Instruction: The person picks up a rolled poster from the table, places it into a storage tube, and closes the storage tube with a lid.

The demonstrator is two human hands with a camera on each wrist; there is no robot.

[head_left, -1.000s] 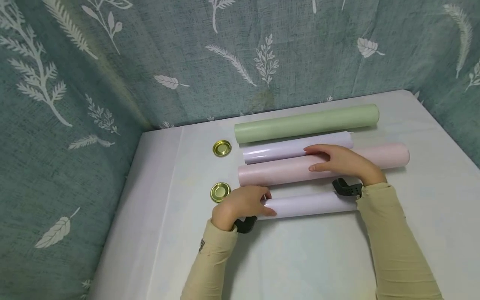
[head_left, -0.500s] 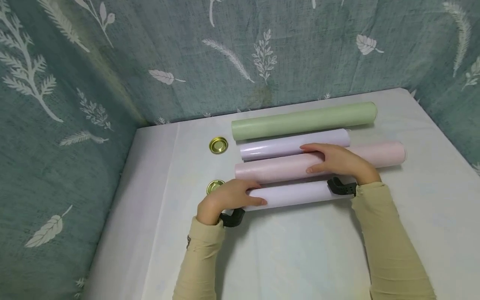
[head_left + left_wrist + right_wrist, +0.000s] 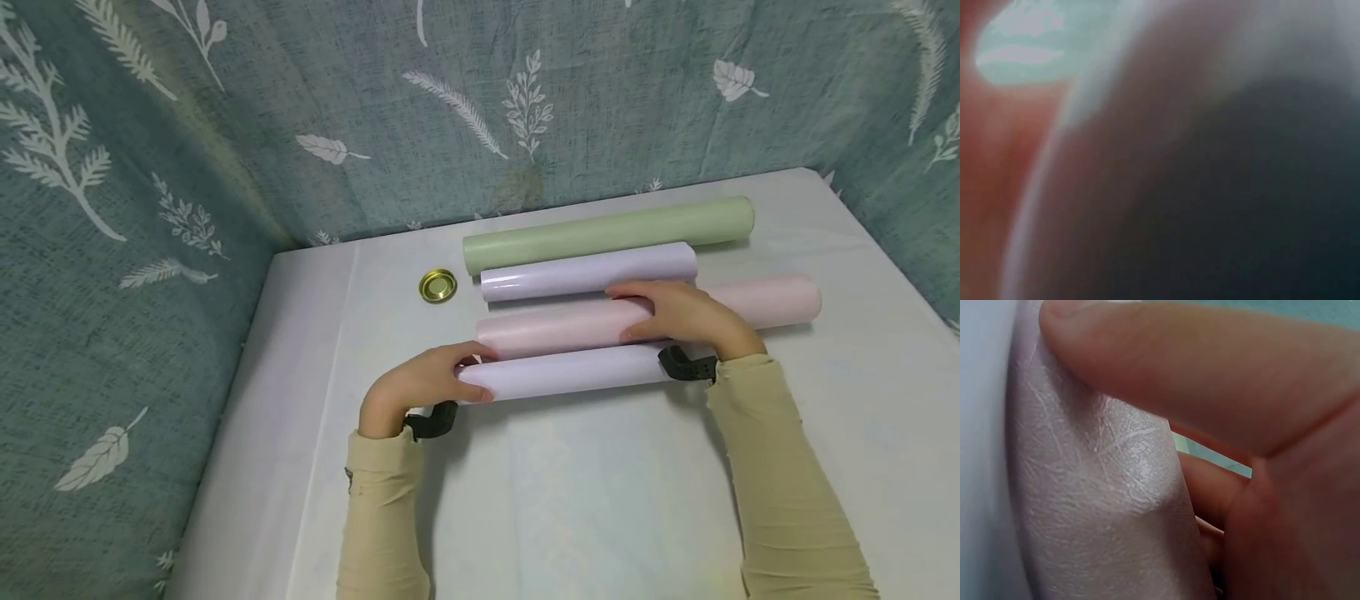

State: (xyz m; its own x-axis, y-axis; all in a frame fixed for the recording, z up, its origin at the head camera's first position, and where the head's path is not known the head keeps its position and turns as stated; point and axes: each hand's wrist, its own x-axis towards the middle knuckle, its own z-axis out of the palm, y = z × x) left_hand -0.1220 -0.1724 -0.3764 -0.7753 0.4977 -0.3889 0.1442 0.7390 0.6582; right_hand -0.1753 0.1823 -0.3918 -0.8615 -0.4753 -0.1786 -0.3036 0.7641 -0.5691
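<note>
Four rolls of sheet material lie side by side on the white-covered table (image 3: 600, 500). At the front is a white roll (image 3: 570, 372), its left end gripped by my left hand (image 3: 423, 379) with the thumb on the near side. Behind it lies a pink roll (image 3: 555, 327), close against it or touching. My right hand (image 3: 678, 315) holds the pink roll from above, thumb near and fingers over the far side. In the right wrist view the pink roll (image 3: 1104, 487) has a creased, leathery surface. The left wrist view is too blurred to read.
A pale lavender roll (image 3: 588, 272) and a green roll (image 3: 611, 235) lie farther back. Left of them sits a small gold round lid (image 3: 438, 286). Dark wrist straps with camera mounts sit under both hands. A green leaf-patterned cloth (image 3: 450, 167) hangs behind the table.
My left hand has slid the white roll left and back, up close to the pink one. A second gold lid is now hidden by that hand. The lavender roll lies slightly nearer the green one.
</note>
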